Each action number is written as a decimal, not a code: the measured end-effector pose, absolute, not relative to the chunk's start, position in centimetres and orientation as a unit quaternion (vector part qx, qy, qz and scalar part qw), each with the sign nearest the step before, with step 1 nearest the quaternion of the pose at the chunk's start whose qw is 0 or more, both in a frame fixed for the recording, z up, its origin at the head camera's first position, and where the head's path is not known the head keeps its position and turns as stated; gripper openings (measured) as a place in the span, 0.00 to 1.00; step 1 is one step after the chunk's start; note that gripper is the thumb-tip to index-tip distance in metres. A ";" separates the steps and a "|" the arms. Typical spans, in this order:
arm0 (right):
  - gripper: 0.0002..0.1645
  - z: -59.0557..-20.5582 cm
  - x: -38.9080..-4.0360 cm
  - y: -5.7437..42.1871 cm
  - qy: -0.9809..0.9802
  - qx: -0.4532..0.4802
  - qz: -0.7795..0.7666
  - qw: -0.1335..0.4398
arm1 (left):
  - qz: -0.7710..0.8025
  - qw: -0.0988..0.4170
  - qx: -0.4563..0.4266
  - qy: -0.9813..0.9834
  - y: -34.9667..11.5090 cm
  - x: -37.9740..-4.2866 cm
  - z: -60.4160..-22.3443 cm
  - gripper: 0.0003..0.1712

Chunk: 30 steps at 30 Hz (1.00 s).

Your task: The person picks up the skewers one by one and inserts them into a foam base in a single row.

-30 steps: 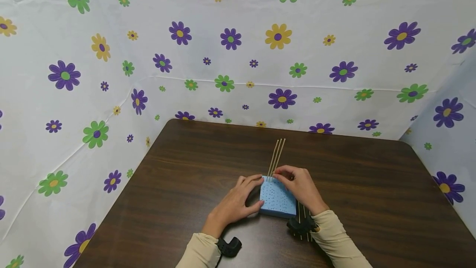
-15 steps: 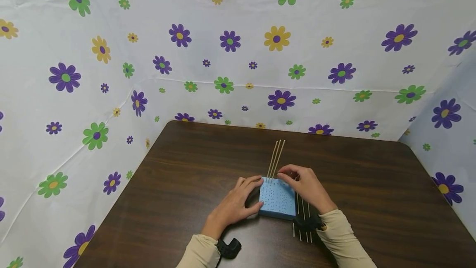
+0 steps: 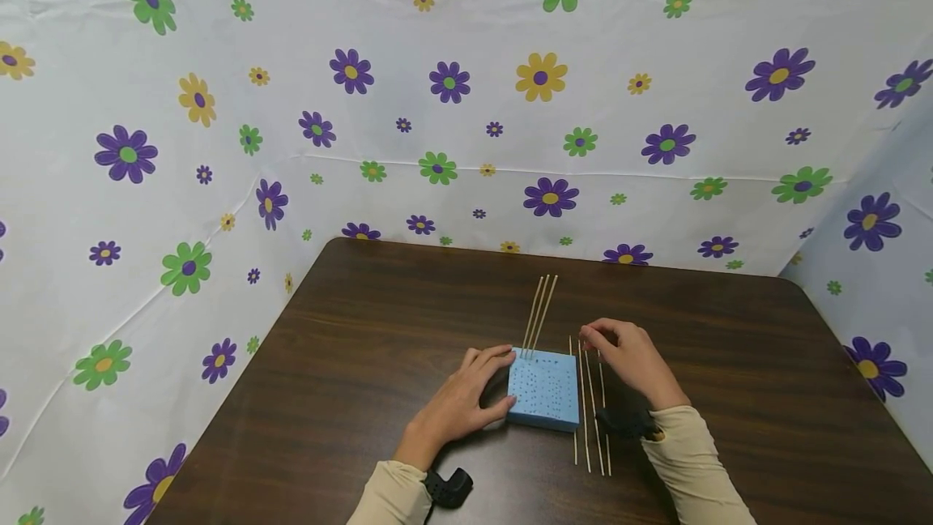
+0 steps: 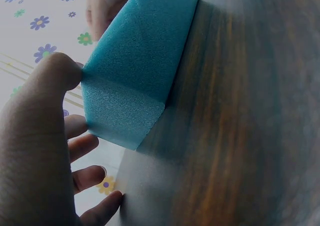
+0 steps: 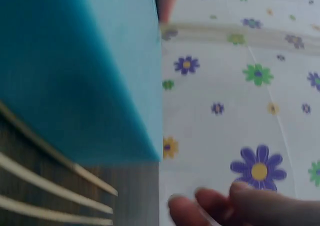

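A light blue foam block [image 3: 543, 395], dotted with small holes on top, lies on the table. Three thin wooden skewers [image 3: 536, 318] stand tilted in its far left part. My left hand [image 3: 455, 403] grips the block's left side, thumb at the near edge and fingers at the far corner; the left wrist view shows thumb and index against the foam [image 4: 130, 61]. Right of the block, my right hand [image 3: 634, 359] hovers by the far ends of several loose skewers [image 3: 586, 428]. Its fingertips are bent close together, and I see nothing held in them.
The dark brown wooden table [image 3: 379, 330] carries everything. A white flowered cloth [image 3: 466, 128] hangs behind it and on both sides. A black wrist camera [image 3: 449, 488] sits on the left wrist, another [image 3: 625, 423] on the right.
My right hand has moved right, away from the standing skewers and over to the loose ones beside the block. My left hand has stayed on the block.
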State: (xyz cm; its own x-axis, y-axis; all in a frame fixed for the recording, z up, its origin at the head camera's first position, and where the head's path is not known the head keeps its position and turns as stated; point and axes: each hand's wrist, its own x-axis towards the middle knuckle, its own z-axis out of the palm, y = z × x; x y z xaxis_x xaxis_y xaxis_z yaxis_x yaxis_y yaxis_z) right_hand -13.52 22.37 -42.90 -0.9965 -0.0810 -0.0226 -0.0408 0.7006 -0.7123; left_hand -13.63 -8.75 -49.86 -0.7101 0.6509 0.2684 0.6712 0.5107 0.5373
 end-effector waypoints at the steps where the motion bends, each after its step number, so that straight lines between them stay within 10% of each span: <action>1: 0.20 -42.9 -13.5 22.7 0.923 -0.024 -0.381 0.034 | -0.316 0.015 -0.380 -0.869 -8.7 -13.6 -49.9 0.37; 30: 0.18 -43.9 -13.0 24.3 0.942 0.081 -0.297 0.134 | -0.316 0.020 -0.382 -0.868 -8.7 -13.6 -49.7 0.35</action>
